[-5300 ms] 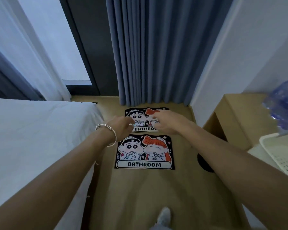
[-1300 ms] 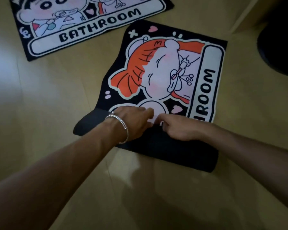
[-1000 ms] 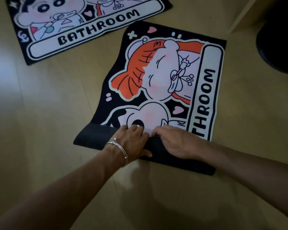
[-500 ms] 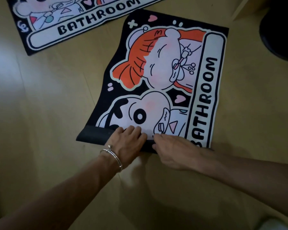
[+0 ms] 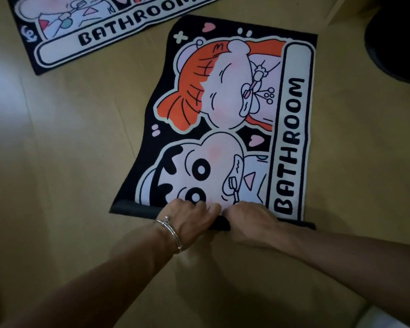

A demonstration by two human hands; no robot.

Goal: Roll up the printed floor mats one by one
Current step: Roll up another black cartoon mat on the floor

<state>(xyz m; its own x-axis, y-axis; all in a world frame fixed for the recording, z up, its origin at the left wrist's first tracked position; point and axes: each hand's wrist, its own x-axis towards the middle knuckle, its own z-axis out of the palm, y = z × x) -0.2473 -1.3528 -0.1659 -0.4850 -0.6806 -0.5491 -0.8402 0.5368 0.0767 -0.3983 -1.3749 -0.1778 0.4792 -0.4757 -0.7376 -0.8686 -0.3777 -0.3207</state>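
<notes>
The black cartoon-printed "BATHROOM" floor mat [image 5: 223, 119] was laid flat on the tan wooden floor [image 5: 69, 150], its near edge curled into a narrow roll gripped by the left hand [image 5: 189, 216] and right hand [image 5: 249, 221].

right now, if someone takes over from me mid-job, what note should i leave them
Left hand: fingers curled over the rolled near edge of the black cartoon-printed BATHROOM floor mat, near its middle.
Right hand: grips the same edge, right beside the left.
Mats: this one lies on the tan wooden floor with only a narrow turn rolled and nearly all its print showing. The second black printed BATHROOM mat lies flat at upper left, untouched.
Done: first turn started.
Left: roll this mat to its far end, then roll the second.
</notes>
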